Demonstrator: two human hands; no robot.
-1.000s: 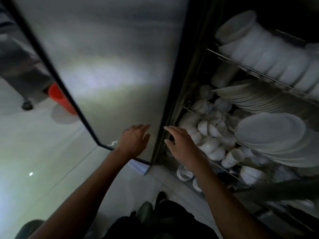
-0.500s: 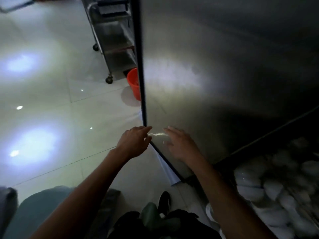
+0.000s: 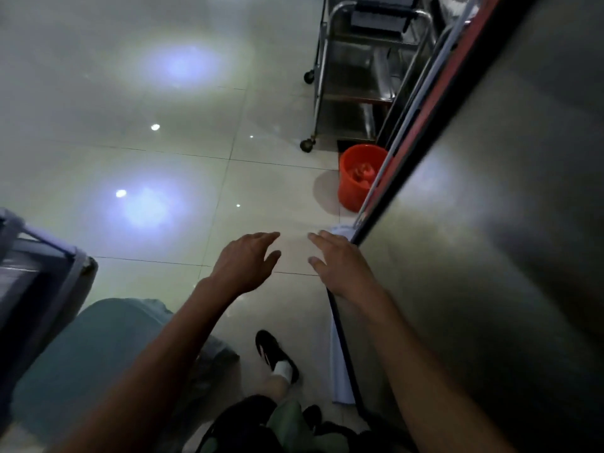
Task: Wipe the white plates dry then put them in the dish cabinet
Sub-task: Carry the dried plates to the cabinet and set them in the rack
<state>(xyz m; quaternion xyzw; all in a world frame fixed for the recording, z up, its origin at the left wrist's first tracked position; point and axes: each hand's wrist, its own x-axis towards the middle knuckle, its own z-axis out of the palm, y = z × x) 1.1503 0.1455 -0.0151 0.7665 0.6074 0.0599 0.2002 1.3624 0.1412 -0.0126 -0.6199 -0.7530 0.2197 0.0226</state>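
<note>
Pale glossy floor tiles fill my view from nine to twelve o'clock, throwing back two soft lamp glares. The steel cabinet door takes the whole three o'clock side, brushed, dim, its dark edge running down to my right hand. A wheeled steel cart stands at one o'clock, an orange bucket below it on the tiles. A grey-green bin sits at eight. My right hand lies by the door's edge, fingers straight and together; my left hand hovers beside it, fingers loosely spread, holding nothing. No plates in sight.
</note>
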